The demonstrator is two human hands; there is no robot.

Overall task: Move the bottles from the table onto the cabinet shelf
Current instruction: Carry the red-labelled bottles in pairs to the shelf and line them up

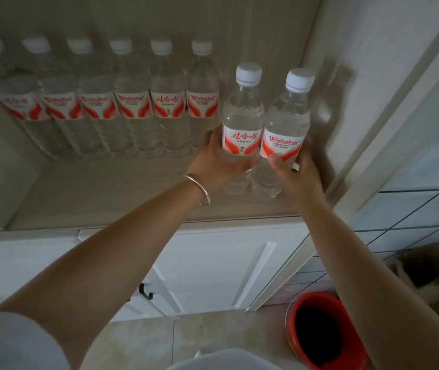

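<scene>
Both my arms reach into the cabinet. My left hand (214, 161), with a silver bangle on the wrist, grips a clear water bottle (242, 121) with a white cap and a red-and-white label. My right hand (297, 177) grips a second such bottle (286, 124) right beside it. Both bottles stand upright, their bases at or just above the pale cabinet shelf (100, 190), touching each other near the right wall. Several matching bottles (167, 102) stand in a row along the back of the shelf, to the left of the two I hold.
The cabinet's right side wall (346, 76) is close to the right bottle. Below the shelf are white cabinet doors (213, 268) with a dark handle (146, 292). A red bucket (319, 329) sits on the tiled floor at lower right, and a brown bag (432, 265) behind it.
</scene>
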